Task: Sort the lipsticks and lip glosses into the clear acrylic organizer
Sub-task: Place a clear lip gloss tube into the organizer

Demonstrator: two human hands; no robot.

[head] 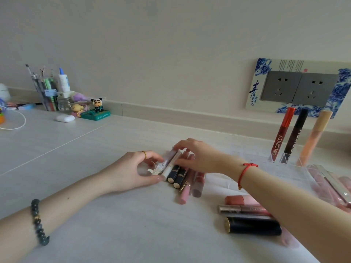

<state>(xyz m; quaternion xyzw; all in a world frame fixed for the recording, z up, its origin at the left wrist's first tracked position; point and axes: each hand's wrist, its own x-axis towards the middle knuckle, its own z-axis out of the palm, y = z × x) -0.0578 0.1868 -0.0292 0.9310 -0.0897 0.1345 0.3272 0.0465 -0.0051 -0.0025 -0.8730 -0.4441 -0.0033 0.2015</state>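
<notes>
A row of lipsticks and glosses lies mid-table: a white tube (pixel 171 164), two black lipsticks (pixel 177 174) and pink glosses (pixel 185 194). My left hand (pixel 136 169) curls round the white tube's near end, by a crumpled white scrap (pixel 156 168). My right hand (pixel 197 156) pinches the same tube at its far end, fingers arched over the row. The clear acrylic organizer (pixel 284 168) stands at the right with a red gloss (pixel 282 135), a dark gloss (pixel 295 133) and an orange gloss (pixel 313 137) upright in it. More tubes lie under my right forearm, among them a black lipstick (pixel 252 227).
Pink tubes lie in a clear tray (pixel 330 185) at the far right. A pen holder (pixel 47 92), figurines (pixel 96 109) and a white earbud case (pixel 65 118) sit at the back left, with a white cable (pixel 20 122). Wall sockets (pixel 298 88) are behind the organizer.
</notes>
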